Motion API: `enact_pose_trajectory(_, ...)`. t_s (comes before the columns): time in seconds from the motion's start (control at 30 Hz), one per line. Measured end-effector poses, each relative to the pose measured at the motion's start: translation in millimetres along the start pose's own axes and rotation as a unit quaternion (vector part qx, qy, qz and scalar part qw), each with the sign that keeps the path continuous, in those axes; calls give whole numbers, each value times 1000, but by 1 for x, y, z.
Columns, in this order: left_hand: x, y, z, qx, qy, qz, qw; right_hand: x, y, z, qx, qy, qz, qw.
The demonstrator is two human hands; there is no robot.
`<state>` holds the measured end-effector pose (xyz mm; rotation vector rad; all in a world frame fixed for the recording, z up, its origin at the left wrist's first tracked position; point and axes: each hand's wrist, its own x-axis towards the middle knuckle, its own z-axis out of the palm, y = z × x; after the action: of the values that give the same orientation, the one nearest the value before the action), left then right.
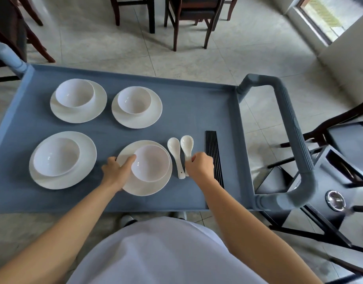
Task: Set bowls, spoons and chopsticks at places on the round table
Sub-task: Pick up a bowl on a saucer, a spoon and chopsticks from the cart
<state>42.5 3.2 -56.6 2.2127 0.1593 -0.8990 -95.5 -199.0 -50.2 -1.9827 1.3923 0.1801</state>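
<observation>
Head view: my left hand (pixel 116 169) curls round the plate (pixel 147 189) rim, a finger touching its bowl (pixel 150 162); my right hand (pixel 199 166) pinches a spoon (pixel 186 143) on the cart (pixel 197 111).

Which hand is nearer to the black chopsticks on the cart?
Right. The right hand pinches a spoon by its handle directly beside the chopsticks; the left hand grips the plate farther left, beyond the bowl.
</observation>
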Motion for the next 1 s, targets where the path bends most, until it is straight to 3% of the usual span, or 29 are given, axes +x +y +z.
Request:
enact_pose_trajectory(0.27, 9, -4, 6, 25, 0, -3, 1000, 10, 24, -29, 142, -51, 78, 985)
enact_pose_trajectory(0.67, 10, 0, 8, 42, -11, -17, 999, 7, 50, -24, -42, 76, 74, 993)
enact_pose_trajectory(1.0, 11, -1, 9, 54, -8, -2, 998, -1, 40, -23, -101, 70, 77, 989)
